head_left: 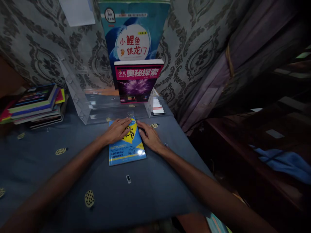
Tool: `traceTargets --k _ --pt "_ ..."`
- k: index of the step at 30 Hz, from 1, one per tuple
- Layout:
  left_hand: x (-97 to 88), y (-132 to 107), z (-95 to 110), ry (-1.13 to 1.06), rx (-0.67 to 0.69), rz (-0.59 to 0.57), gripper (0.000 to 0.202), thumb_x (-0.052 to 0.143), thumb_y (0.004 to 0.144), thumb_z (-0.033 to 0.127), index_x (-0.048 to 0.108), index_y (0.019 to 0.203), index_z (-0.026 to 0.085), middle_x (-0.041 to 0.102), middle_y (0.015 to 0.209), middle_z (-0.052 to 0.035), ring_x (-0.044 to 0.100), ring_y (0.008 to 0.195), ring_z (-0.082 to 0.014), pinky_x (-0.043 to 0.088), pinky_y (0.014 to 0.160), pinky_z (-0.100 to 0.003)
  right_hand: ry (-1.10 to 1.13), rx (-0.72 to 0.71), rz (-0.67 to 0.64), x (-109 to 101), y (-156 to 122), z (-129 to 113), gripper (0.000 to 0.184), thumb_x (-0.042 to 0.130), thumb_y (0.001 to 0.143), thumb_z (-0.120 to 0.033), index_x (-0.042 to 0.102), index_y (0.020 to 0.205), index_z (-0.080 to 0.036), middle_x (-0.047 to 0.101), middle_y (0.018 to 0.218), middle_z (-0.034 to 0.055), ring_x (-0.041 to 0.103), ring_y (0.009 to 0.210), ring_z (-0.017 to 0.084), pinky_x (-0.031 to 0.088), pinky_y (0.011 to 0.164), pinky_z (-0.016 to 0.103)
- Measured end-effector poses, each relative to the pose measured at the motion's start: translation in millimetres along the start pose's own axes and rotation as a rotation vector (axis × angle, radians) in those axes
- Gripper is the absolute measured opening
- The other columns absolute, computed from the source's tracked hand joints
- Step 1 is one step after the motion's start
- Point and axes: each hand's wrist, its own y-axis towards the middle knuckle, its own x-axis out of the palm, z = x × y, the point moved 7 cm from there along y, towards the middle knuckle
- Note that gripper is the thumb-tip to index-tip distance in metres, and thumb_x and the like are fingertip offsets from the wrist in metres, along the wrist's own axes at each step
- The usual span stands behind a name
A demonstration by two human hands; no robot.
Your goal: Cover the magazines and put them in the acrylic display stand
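Observation:
A blue book (127, 153) with a yellow patch and dark lettering lies flat on the cloth-covered table. Across its upper left part rests my left hand (119, 130), palm down with fingers stretched out, hiding some of the cover. My right hand (150, 137) is at the book's right edge, its fingers extended along the upper right corner. Behind both hands stands a clear acrylic stand (104, 113). A magenta-and-black book (138, 82) is upright at its right end, in front of a taller teal book (136, 19).
To the left sits a stack of books (36, 105). A partly blurred white item (158, 106) is behind the stand's right end. Patterned wallpaper (194, 42) backs the table, with a tied curtain (213, 74) to the right. Blue cloth (284, 163) lies at the far right.

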Motion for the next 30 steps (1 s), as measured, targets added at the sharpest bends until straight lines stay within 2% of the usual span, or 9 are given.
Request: traceTargets --k 6,10,14,22,25,30 --pt "-2.1 17.3 11.9 0.022 0.094 -0.018 0.052 0.031 0.104 0.04 0.047 0.146 0.013 0.047 0.153 -0.0154 0.043 0.142 -0.025 0.031 0.114 -0.046 0.024 0.018 -0.019 -1.2 -0.1 -0.2 0.048 0.041 0.095 -0.022 0.05 0.142 -0.016 0.066 0.133 0.0123 0.059 0.125 0.025 0.046 0.108 0.046" --pt "-1.4 16.9 9.3 0.003 0.107 0.001 0.051 0.031 0.105 0.04 0.047 0.146 0.013 0.048 0.153 -0.0154 0.043 0.141 -0.0242 0.029 0.114 -0.045 -0.003 -0.01 -0.011 -6.8 -2.4 -5.8 0.043 0.043 0.095 -0.021 0.06 0.134 -0.017 0.066 0.133 0.0125 0.06 0.124 0.026 0.046 0.108 0.046" --pt "1.5 16.0 8.3 0.019 0.122 -0.008 0.049 0.03 0.106 0.037 0.046 0.147 0.016 0.045 0.155 -0.0131 0.042 0.143 -0.0235 0.029 0.113 -0.044 -0.021 -0.046 -0.067 -5.1 -3.9 -9.0 0.038 0.044 0.094 -0.018 0.069 0.124 -0.018 0.068 0.131 0.0113 0.06 0.125 0.025 0.045 0.109 0.047" --pt "1.0 15.3 12.3 0.061 0.126 0.021 0.048 0.028 0.106 0.035 0.049 0.145 0.016 0.047 0.154 -0.0132 0.044 0.142 -0.0251 0.031 0.111 -0.045 -0.084 -0.047 -0.134 -0.8 -8.1 -12.3 0.043 0.047 0.094 -0.017 0.065 0.132 -0.019 0.062 0.14 0.0094 0.056 0.132 0.025 0.042 0.114 0.049" --pt "-1.4 13.1 14.7 0.034 0.158 0.049 0.046 0.031 0.106 0.035 0.054 0.141 0.016 0.054 0.148 -0.0125 0.048 0.139 -0.0255 0.033 0.111 -0.046 -0.093 -0.056 -0.144 -1.9 -14.2 -16.0 0.043 0.046 0.095 -0.019 0.063 0.135 -0.021 0.061 0.141 0.0084 0.055 0.133 0.025 0.042 0.114 0.049" --pt "-5.8 11.9 20.1 -0.003 0.222 0.06 0.045 0.034 0.105 0.038 0.063 0.133 0.017 0.062 0.139 -0.0115 0.057 0.13 -0.0248 0.041 0.106 -0.043 -0.114 -0.055 -0.163 -3.8 -29.0 -21.5 0.043 0.046 0.096 -0.022 0.061 0.136 -0.018 0.059 0.144 0.0114 0.056 0.132 0.026 0.043 0.113 0.05"
